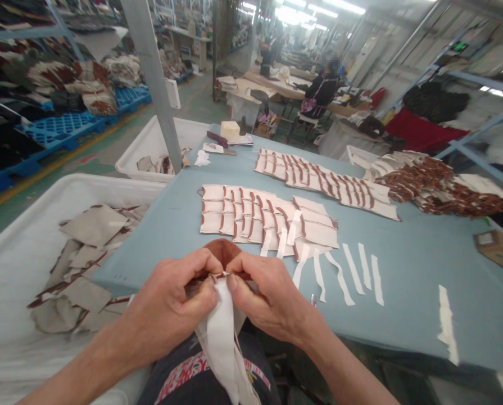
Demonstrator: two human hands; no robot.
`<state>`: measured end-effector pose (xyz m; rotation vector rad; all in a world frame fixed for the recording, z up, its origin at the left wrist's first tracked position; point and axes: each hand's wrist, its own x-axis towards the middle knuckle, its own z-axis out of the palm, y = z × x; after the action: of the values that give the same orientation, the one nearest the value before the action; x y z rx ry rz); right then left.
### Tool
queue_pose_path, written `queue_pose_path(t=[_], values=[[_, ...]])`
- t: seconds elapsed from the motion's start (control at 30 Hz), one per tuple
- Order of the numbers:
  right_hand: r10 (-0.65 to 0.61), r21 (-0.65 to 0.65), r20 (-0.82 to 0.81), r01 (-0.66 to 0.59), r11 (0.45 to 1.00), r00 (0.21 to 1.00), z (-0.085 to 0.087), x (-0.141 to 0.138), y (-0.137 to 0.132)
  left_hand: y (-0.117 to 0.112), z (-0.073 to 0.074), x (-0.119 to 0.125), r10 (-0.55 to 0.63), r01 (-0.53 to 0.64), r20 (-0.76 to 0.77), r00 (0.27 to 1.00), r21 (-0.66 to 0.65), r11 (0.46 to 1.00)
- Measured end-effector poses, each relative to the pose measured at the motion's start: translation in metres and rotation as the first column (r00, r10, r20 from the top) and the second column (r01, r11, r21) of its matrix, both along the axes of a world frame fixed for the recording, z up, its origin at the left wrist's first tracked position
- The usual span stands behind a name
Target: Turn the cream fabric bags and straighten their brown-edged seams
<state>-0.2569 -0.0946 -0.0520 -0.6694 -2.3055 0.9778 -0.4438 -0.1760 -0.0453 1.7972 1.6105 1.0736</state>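
My left hand and my right hand meet at the near edge of the table, thumbs and fingers pinched together. Between them they grip a beige fabric piece with brown trim, its brown part rising behind the fingers. A white strip hangs from the pinch down over my lap. Just beyond lies an overlapping row of beige pieces with brown edging. Several loose white strips lie to the right of my hands, some resting on that row.
A second row of pieces and a brown-and-beige heap lie farther back on the blue table. At left stands a white bin holding fabric pieces. A metal post rises by the table. A person sits in the background.
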Motion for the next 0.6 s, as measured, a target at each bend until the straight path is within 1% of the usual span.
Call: queue_pose_path(t=[0.07,0.17,0.23,0.37,0.4,0.47,0.53,0.6], values=[[0.049,-0.091,0.013,-0.047,0.995,0.999,0.008,0.004,0.001,-0.002,0.006,-0.001,-0.024,0.024,-0.003,1.0,0.003,1.0],[0.054,-0.196,0.029,-0.047,0.979,0.998,0.016,0.006,0.001,-0.005,0.01,0.001,-0.045,0.045,-0.018,0.999,0.037,0.998],[0.053,-0.292,0.046,-0.038,0.956,0.998,0.018,0.005,0.0,-0.007,0.01,0.003,-0.053,0.055,-0.021,0.998,0.06,0.997],[0.058,-0.408,0.029,-0.041,0.912,0.998,0.019,0.003,-0.005,-0.013,0.003,0.005,-0.067,0.071,-0.037,0.997,0.124,0.99],[0.051,-0.449,0.012,-0.04,0.893,0.999,0.019,0.003,-0.007,-0.014,0.001,0.006,-0.069,0.074,-0.043,0.997,0.151,0.986],[0.034,-0.55,-0.025,-0.042,0.834,0.999,0.018,0.004,-0.009,-0.016,-0.004,0.006,-0.065,0.076,-0.057,0.996,0.215,0.974],[0.018,-0.654,-0.067,-0.058,0.754,0.998,0.016,0.005,-0.012,-0.015,-0.01,0.005,-0.086,0.106,-0.082,0.993,0.27,0.957],[0.006,-0.751,-0.106,-0.084,0.655,0.994,0.012,0.007,-0.015,-0.013,-0.015,0.003,-0.151,0.186,-0.131,0.98,0.331,0.925]])
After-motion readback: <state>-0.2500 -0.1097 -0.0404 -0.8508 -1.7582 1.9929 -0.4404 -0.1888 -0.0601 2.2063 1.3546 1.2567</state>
